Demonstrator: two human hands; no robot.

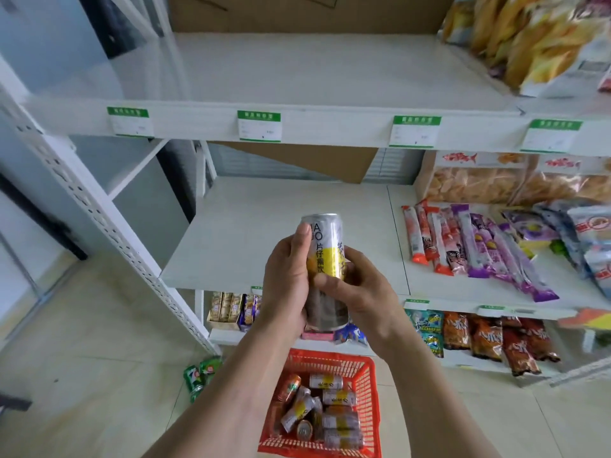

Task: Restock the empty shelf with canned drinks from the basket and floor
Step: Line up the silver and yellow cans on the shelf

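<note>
- Holding one tall silver-and-yellow can (325,256) upright between them, both hands sit in front of the middle shelf; the left hand (287,279) wraps the can's left side with its thumb lying up along the label; the right hand (355,292) curls round the lower right side, its thumb across the front; each hand is closed on the can.
- The can stands above the front edge of the bare middle shelf (251,233), not yet set down on it; the top shelf (297,74) above is bare too, with green-and-white price tags (259,126) along its front lip.
- Below, on the floor, a red basket (368,388) holds a jumble of cans lying on their sides; most are silver and yellow (339,398), and one is orange (288,386).
- Just left of the basket, two green cans (198,378) lie on the tiled floor near the foot of the white upright (109,226).
- To the right, the same middle level carries long snack sticks (463,242) in red and purple wrappers; bagged snacks (489,338) fill the shelf beneath; yellow crisp bags (529,38) crowd the top right.
</note>
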